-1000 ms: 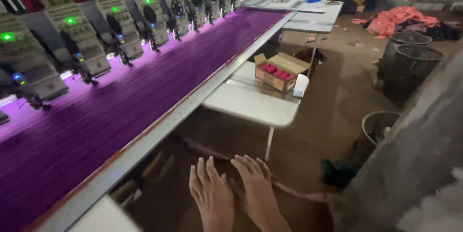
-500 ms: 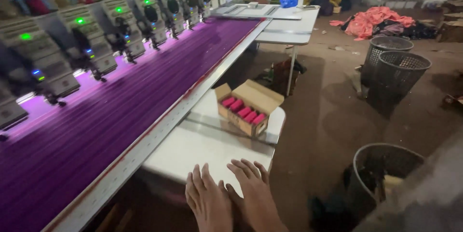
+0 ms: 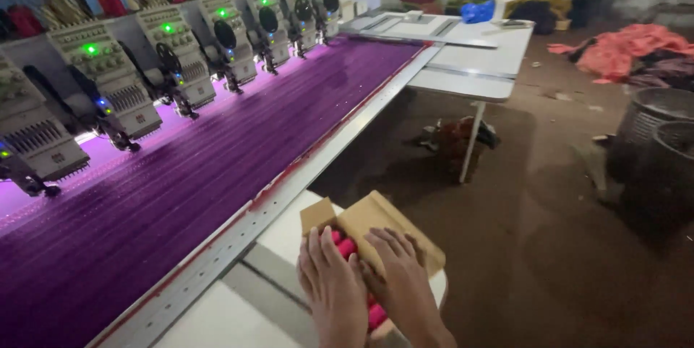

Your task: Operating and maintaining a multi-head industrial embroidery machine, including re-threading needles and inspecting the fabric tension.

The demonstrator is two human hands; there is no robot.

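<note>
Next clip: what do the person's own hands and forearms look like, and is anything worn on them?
Both hands are bare: the left hand and right hand show no gloves, rings or bands. The right wrist is bare to the frame edge, with no sleeve or watch in view. Nails look short; finer detail is too dim to tell.

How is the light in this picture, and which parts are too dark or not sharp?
Head view: the purple fabric is brightly lit; the floor at right is dim, the baskets nearly lost in shadow; both hands on the cardboard box look slightly soft.
</note>
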